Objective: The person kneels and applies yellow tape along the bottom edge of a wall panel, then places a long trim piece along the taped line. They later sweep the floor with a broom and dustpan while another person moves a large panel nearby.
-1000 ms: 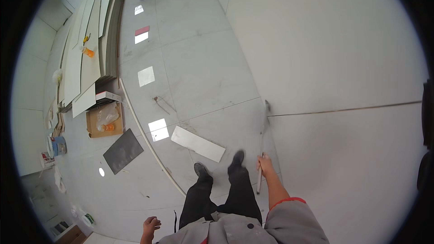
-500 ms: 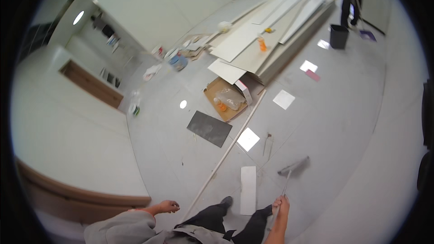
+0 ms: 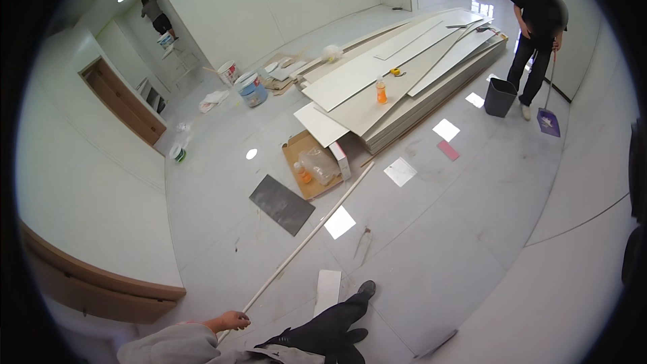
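My left hand [image 3: 235, 321] hangs low at the lower left with its fingers curled in. Whether anything is inside them is hidden. Behind it runs a long white pole [image 3: 306, 241], which appears to lie on the floor; I cannot make out any grip on it. My right hand is out of the picture. At the bottom edge, right of my legs, the narrow grey head of a long-handled, T-shaped floor tool [image 3: 437, 346] shows. A white strip of board [image 3: 328, 290] lies by my feet, partly covered by my leg.
Ahead lies a big stack of pale panels [image 3: 357, 81], with an orange bottle [image 3: 381, 92] on top. A cardboard box [image 3: 294, 155] and dark sheet [image 3: 282, 204] lie nearer. At right, a person [image 3: 536, 34] stands by a black bin [image 3: 501, 98], holding a purple dustpan [image 3: 548, 123].
My right hand, earlier gripping the floor tool's handle, has left the view; the tool's head is lower now. My view has tilted up and my left hand now overlaps the pole.
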### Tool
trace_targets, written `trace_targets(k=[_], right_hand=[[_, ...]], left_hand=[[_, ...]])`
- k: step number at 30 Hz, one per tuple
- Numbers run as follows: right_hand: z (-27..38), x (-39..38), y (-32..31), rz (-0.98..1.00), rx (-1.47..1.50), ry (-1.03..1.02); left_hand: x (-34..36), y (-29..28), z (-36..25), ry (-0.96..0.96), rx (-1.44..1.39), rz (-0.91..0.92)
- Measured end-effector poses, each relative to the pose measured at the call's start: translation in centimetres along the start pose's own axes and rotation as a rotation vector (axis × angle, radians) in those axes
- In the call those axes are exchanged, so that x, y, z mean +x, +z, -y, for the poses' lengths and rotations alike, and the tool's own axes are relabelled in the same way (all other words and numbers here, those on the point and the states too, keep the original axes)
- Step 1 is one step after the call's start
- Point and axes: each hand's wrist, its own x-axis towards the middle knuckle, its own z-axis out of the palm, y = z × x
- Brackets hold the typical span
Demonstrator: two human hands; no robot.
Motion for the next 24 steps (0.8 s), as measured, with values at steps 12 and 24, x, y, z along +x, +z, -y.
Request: trace_targets(k=[12,24], right_hand=[[28.3,-3.2,23.5,0.338,0.240,0.162],[25.7,-8.5,-0.2,0.165,0.375,0.184]], left_hand=[[-3.1,-28.2,-73.8,1.095,0.072,-0.649],[11.8,-3.7,-71.0,0.828,0.629,0.115]])
